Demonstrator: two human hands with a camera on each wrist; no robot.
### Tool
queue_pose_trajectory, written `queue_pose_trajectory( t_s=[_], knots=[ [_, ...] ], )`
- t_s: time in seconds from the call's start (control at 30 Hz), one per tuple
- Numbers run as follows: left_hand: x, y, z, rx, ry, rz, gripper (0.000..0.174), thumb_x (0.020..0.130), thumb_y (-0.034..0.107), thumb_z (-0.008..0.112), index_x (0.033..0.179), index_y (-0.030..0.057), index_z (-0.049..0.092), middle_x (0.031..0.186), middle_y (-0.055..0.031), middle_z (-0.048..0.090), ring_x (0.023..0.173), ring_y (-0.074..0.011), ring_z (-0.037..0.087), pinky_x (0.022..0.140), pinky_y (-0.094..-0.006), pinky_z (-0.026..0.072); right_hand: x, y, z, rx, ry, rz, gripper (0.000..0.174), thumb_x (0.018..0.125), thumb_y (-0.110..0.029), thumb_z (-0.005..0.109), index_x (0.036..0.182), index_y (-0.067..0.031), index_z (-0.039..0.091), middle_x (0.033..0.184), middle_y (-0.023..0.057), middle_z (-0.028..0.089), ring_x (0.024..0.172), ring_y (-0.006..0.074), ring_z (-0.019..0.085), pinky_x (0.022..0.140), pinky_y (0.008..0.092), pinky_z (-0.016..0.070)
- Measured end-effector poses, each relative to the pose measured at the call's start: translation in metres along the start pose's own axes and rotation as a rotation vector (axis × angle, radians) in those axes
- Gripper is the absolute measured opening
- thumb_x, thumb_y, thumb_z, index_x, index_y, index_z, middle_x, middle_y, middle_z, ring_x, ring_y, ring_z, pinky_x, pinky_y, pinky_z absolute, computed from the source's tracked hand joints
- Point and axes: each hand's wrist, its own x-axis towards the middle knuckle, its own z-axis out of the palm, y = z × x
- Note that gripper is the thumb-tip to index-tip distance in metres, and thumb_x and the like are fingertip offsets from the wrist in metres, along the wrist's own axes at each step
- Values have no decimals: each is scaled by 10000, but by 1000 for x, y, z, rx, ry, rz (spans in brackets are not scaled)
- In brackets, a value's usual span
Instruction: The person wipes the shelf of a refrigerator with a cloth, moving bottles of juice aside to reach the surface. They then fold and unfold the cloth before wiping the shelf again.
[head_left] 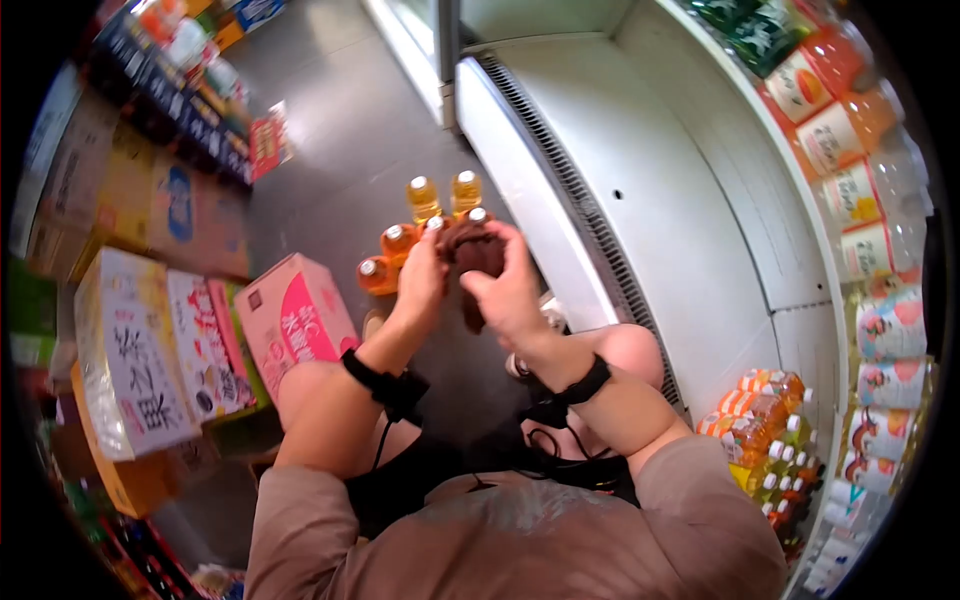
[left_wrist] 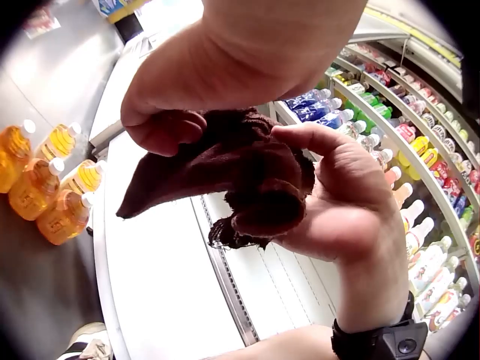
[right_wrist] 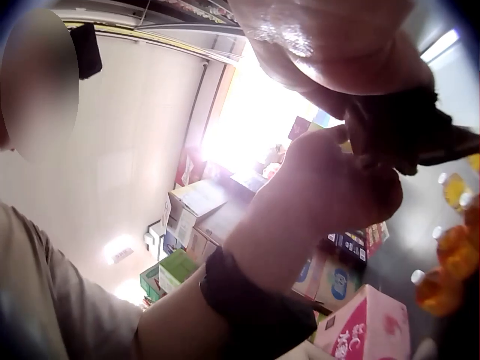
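A dark brown cloth [head_left: 478,250], bunched and folded, hangs between both hands above the floor. My left hand [head_left: 424,275] grips its left side with curled fingers; in the left wrist view the left hand [left_wrist: 217,75] covers its upper edge. My right hand [head_left: 508,290] pinches the other side between thumb and fingers, and in the left wrist view the right hand [left_wrist: 341,199] lies behind and beside the cloth [left_wrist: 247,165]. One end of the cloth dangles loose. Orange bottles [head_left: 378,274] and yellow bottles [head_left: 424,196] with white caps stand on the floor just beyond the hands.
An open display cooler [head_left: 650,180] runs along the right, with a vent strip at its front edge. Drink bottles [head_left: 835,135] fill its shelf, and more bottles [head_left: 755,420] are at the lower right. Cartons [head_left: 295,320] are stacked on the left. Grey floor [head_left: 340,130] lies ahead.
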Motion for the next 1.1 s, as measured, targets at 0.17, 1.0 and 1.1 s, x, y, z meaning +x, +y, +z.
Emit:
queue_pose_trajectory(
  t_s=[0.17, 1.0, 1.1],
  knots=[
    [-14, 11, 16, -159, -101, -77, 572, 1028, 492, 288, 1119, 65, 656, 979, -84, 698, 782, -167, 678, 601, -270, 524, -6, -10, 10, -79, 31, 95, 452, 834, -166, 720, 1178, -29, 462, 1078, 178, 619, 1000, 254, 623, 868, 372, 509],
    [-35, 31, 6, -582, 59, -161, 388, 965, 319, 308, 1075, 53, 567, 1036, -97, 641, 956, -236, 628, 875, -397, 512, -11, -42, -1, -936, -345, 137, 513, 756, -184, 780, 1146, -32, 484, 972, 237, 677, 944, 424, 653, 811, 453, 523],
    [-31, 29, 4, -594, 74, -94, 404, 964, 351, 317, 1080, 59, 570, 1052, -88, 648, 957, -233, 636, 877, -386, 518, -3, -49, -3, -1011, -420, 231, 375, 739, -288, 801, 945, -30, 622, 986, 217, 660, 959, 401, 645, 824, 439, 521]
  ],
)
